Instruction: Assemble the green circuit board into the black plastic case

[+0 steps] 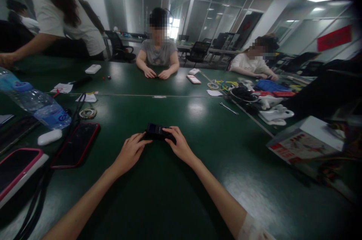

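A small black device with a dark screen and a row of tiny marks (155, 130) rests on the green table (169, 179), straight ahead of me. My left hand (132, 151) touches its left end with the fingertips, fingers bent together. At the right end, my right hand (178, 145) grips it, with a finger on its top face and the thumb at its near side. Both forearms reach in from the bottom of the view.
On the left are a red-edged phone (76, 145), a white case (49, 137), a pink-framed phone (19, 168), water bottles (42, 106) and black cables. A wrench (229, 108), white box (308, 138) and clutter stand right. Several people are around the table.
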Tool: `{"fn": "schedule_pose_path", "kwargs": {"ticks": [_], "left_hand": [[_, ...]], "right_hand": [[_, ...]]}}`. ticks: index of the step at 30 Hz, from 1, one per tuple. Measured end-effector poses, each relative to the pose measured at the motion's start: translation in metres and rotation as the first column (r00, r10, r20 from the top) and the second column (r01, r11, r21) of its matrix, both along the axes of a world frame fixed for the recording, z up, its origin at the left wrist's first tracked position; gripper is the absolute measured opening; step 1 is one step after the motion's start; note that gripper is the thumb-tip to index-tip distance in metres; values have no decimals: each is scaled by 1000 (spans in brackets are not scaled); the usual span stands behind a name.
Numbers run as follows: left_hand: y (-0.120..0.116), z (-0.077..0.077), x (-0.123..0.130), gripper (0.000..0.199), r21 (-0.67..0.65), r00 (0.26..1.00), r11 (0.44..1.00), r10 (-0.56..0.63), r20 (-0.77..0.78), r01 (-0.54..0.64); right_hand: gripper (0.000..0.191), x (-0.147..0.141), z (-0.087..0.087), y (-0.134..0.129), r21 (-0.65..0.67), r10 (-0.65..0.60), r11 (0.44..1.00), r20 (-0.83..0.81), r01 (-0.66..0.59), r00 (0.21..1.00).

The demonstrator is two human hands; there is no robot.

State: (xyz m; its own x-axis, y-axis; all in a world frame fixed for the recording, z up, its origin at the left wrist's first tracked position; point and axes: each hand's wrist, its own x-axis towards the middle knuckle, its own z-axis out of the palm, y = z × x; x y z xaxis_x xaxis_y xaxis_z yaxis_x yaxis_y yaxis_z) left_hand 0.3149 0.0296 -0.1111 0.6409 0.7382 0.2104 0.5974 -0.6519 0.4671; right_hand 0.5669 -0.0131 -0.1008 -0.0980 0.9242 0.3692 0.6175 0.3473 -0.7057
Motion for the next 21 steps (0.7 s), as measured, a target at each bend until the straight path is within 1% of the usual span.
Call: {"fn": "schedule_pose_path", "kwargs": {"ticks": [2, 5, 6, 8, 11, 13, 16, 21], "left_hand": [[2, -2, -1, 33, -45, 997, 999, 28, 78, -24], [5, -3, -2, 25, -185, 970, 978, 137, 203, -99], [5, -2, -2, 26, -234, 956, 965, 176, 236, -120], [5, 1, -1, 33, -304, 932, 943, 226, 282, -136], [3, 8, 1, 50, -335, 936, 935, 214, 280, -113], [3, 9, 2, 54, -339, 947, 934, 205, 247, -114], [4, 8, 2, 56, -355, 953, 927, 205, 223, -117], [6, 7, 1, 54, -388, 944, 916, 210, 253, -100]], "right_hand": [[44, 1, 0, 0, -13, 14, 1000, -5, -14, 1000], [43, 1, 2, -1, -26, 31, 999, -29, -31, 999], [43, 1, 3, -1, -26, 37, 999, -39, -38, 999], [41, 1, 5, -1, -22, 55, 998, -55, -56, 997], [40, 1, 8, -2, -12, 81, 997, -71, -82, 994], [39, 1, 9, -2, -8, 98, 995, -81, -99, 992], [37, 2, 8, -1, -5, 118, 993, -98, -119, 988], [36, 3, 6, 0, -4, 120, 993, -119, -122, 986]]}}
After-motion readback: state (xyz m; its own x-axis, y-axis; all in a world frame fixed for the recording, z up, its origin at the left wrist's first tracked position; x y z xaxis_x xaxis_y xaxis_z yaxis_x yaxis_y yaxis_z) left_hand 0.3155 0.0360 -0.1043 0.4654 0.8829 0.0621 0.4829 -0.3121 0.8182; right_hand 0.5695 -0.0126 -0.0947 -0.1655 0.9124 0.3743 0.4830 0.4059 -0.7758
